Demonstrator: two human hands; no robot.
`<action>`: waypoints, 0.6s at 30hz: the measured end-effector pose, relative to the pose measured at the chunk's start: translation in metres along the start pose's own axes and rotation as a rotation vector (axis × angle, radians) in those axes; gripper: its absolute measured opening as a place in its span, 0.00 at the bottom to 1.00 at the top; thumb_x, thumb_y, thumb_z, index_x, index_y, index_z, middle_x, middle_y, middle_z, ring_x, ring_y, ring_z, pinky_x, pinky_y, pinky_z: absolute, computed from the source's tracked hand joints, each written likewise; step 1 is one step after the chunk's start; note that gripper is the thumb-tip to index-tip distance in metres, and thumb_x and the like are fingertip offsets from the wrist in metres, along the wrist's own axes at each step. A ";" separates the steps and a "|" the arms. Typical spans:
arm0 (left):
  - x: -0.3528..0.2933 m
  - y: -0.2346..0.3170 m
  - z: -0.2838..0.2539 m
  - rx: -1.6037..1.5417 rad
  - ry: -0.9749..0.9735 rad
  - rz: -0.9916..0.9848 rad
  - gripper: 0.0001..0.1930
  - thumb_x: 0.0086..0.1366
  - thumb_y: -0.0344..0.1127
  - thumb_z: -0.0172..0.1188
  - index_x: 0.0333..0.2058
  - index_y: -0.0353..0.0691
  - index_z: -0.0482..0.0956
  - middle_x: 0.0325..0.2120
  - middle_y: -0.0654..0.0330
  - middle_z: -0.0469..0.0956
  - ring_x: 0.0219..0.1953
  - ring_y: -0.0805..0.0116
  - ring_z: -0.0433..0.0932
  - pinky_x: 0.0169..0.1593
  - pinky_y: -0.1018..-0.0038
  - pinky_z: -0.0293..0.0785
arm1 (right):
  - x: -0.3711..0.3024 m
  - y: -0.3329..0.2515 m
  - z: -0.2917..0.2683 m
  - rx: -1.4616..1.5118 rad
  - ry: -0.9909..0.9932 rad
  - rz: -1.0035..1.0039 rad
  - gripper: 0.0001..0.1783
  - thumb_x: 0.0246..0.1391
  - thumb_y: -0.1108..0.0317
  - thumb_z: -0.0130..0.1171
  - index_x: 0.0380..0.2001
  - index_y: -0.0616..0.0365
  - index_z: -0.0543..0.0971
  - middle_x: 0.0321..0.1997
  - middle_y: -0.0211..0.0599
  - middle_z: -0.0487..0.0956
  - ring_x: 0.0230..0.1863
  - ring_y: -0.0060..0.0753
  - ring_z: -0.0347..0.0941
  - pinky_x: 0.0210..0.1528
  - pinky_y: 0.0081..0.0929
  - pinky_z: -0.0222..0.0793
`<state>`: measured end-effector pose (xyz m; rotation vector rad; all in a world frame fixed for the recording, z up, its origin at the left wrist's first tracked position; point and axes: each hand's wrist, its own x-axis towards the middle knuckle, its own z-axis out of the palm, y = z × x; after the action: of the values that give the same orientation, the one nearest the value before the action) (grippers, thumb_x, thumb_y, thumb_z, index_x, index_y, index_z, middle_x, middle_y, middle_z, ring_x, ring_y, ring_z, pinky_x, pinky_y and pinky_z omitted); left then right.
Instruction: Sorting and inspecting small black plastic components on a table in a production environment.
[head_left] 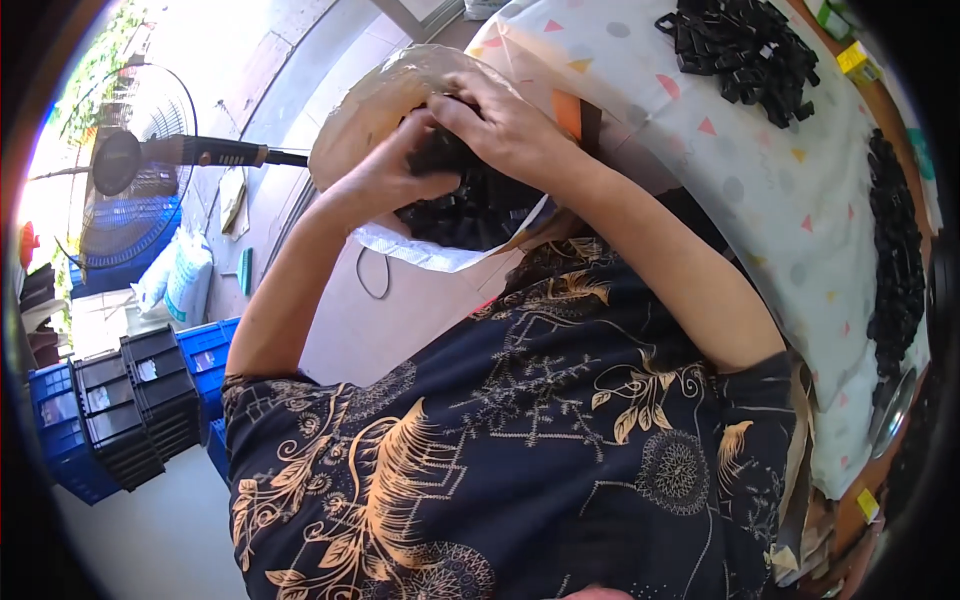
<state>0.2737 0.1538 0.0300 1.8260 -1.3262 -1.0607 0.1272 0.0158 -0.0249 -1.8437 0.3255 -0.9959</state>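
A white woven sack (410,246) with a pale inner side stands in front of me, its mouth rolled wide. Many small black plastic parts (470,215) lie inside it. My left hand (400,165) reaches over the sack's left side, fingers curled and thumb stretched out, with a cluster of black parts between them. Above it, my right hand (500,125) comes in from the right with bent, closed fingers. Something dark shows at its fingertips, too small to make out. The two hands nearly meet at the fingers.
At right, a table with a patterned white cloth (740,190) bears a heap of black parts (745,60) and a long row of them (895,250). A standing fan (120,165) is at left, near white bags (185,275). Blue and black crates (115,400) stack lower left.
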 end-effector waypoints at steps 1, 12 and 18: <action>0.008 -0.022 0.000 0.191 -0.079 0.135 0.34 0.60 0.35 0.69 0.63 0.52 0.66 0.53 0.51 0.74 0.53 0.62 0.76 0.51 0.69 0.75 | 0.000 0.014 -0.005 -0.163 0.029 -0.142 0.22 0.66 0.57 0.56 0.54 0.64 0.75 0.40 0.42 0.80 0.43 0.32 0.77 0.46 0.29 0.74; 0.030 -0.097 0.057 1.119 -0.084 0.255 0.37 0.52 0.60 0.68 0.59 0.56 0.73 0.64 0.55 0.63 0.70 0.47 0.54 0.58 0.30 0.55 | -0.053 -0.028 -0.062 -0.778 -0.981 -0.303 0.11 0.52 0.58 0.64 0.30 0.53 0.81 0.32 0.37 0.82 0.38 0.38 0.81 0.47 0.35 0.71; 0.023 -0.154 0.005 0.929 0.043 -0.088 0.31 0.57 0.55 0.66 0.58 0.54 0.72 0.61 0.51 0.64 0.66 0.44 0.59 0.61 0.44 0.64 | -0.051 -0.028 -0.062 -0.882 -0.998 -0.270 0.04 0.51 0.71 0.58 0.27 0.53 0.81 0.29 0.33 0.81 0.36 0.36 0.81 0.46 0.34 0.71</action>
<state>0.3416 0.1764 -0.1086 2.5423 -1.9088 -0.4293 0.0430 0.0213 -0.0147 -2.9747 -0.1464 0.0750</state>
